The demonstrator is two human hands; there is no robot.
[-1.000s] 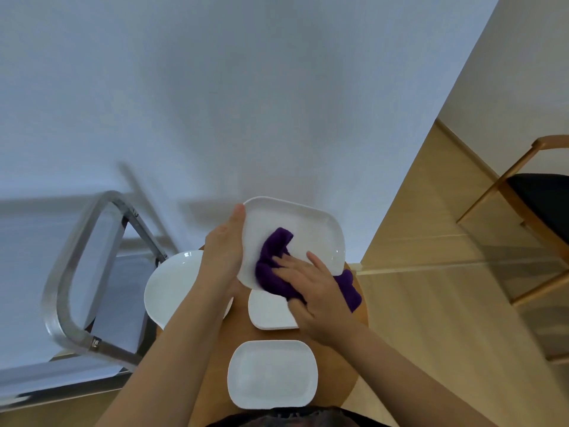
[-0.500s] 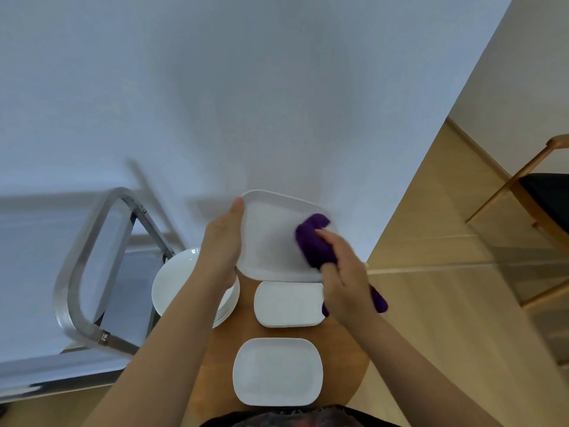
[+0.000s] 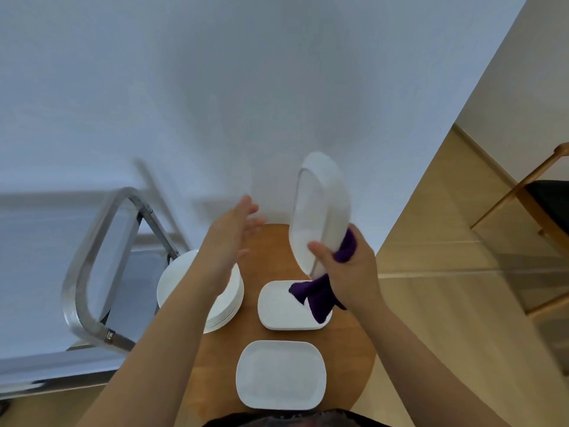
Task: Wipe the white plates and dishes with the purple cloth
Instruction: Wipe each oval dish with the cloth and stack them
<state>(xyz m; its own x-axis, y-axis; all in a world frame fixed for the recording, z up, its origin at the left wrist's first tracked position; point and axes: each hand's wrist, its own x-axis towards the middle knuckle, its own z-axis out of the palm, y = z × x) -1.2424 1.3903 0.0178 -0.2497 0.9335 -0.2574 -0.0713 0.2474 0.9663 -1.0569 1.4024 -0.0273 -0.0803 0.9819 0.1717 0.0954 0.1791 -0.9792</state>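
- Plate (image 3: 320, 208), white and rectangular, now stands nearly on edge right of the frame's centre; half a second ago it lay tilted flat, with the left hand on its left rim.
- Left hand (image 3: 229, 238) has let go and hangs above the bench with fingers spread and straight, holding nothing, a gap apart from the plate.
- Right hand (image 3: 345, 269) now grips the plate's lower end alone, thumb across its face, with the purple cloth (image 3: 320, 292) bunched between palm and plate.
- One tail of the cloth hangs below the hand, over the right end of a rectangular dish (image 3: 283, 306) lying on the bench.
- A second rectangular dish (image 3: 280, 374) lies nearer the bottom of the frame.
- A stack of round plates (image 3: 175, 285) sits at the bench's left edge, partly hidden by the left forearm.
- The round wooden bench (image 3: 271, 245) stands against a white wall.
- A metal frame (image 3: 83, 266) is at lower left and a wooden chair (image 3: 542, 195) at the right edge, on a pale wood floor.
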